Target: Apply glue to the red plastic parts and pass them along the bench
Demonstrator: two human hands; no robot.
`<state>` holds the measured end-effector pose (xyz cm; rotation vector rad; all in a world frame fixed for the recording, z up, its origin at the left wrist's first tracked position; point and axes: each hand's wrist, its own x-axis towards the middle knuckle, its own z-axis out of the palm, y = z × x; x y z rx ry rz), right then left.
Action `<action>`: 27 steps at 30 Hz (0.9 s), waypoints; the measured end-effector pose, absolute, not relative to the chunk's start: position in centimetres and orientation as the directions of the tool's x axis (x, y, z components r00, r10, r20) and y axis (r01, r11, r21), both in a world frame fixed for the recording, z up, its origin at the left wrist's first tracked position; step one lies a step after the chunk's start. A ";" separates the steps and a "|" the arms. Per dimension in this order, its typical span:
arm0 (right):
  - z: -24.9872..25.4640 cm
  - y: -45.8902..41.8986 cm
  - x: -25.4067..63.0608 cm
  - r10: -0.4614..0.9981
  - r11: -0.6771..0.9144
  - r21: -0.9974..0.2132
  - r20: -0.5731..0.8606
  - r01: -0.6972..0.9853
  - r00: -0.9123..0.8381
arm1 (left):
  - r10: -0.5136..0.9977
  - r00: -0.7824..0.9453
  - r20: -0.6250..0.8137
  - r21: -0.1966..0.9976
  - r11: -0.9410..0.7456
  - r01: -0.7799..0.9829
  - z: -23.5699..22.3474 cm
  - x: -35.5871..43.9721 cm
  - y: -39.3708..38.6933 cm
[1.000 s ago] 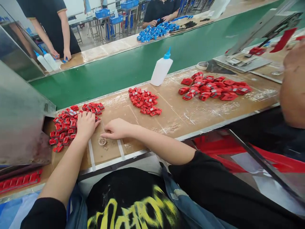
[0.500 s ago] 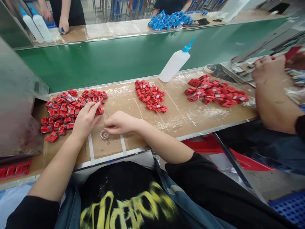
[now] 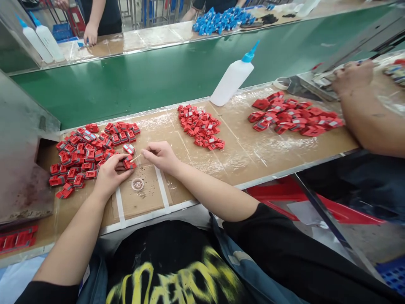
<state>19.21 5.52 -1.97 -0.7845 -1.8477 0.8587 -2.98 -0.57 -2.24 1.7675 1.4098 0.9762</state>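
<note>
Between the fingers of my left hand [image 3: 110, 174] is a small red block with a grey band [image 3: 129, 162], its recessed face up. My right hand [image 3: 162, 157] pinches a thin pale stick [image 3: 137, 158], whose tip meets the block or hovers just over it. Below both hands sits a small round clear cup [image 3: 137, 184] with a little liquid in it, on a cardboard piece [image 3: 139, 202] marked with dark specks. A heap of similar red blocks [image 3: 79, 158] spreads beside my left hand, and one block with a pale top [image 3: 128, 148] lies just beyond it.
Two more heaps of red pieces [image 3: 202, 128] [image 3: 294, 114] lie to the right. A white squeeze bottle [image 3: 232, 82] leans by the green partition [image 3: 142, 76]. A metal housing [image 3: 25, 156] bounds the left side. A co-worker's arm [image 3: 370, 109] reaches over the bench at right.
My right hand has risen from beside the clear cup to the block, with the stick now visible. My left hand has come slightly nearer, holding the red block away from the heap.
</note>
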 end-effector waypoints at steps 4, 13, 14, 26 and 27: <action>-2.2 5.7 18.8 0.775 0.569 -0.813 0.480 0.123 -0.412 | 0.976 0.144 0.164 0.844 -0.215 0.492 -2.2 -3.0 -0.6; -2.7 5.5 18.6 0.763 0.583 -0.796 0.467 0.163 -0.447 | 0.977 0.146 0.155 0.848 -0.208 0.487 -2.3 -3.1 -0.6; -2.7 5.5 18.6 0.765 0.585 -0.794 0.472 0.165 -0.438 | 0.978 0.143 0.155 0.851 -0.205 0.484 -2.3 -3.1 -0.6; -2.3 5.5 18.6 0.762 0.599 -0.775 0.476 0.199 -0.440 | 0.976 0.156 0.153 0.840 -0.211 0.499 -2.2 -3.1 -0.6; -2.1 5.5 18.7 0.765 0.598 -0.776 0.479 0.200 -0.431 | 0.977 0.149 0.150 0.842 -0.205 0.499 -2.2 -3.1 -0.6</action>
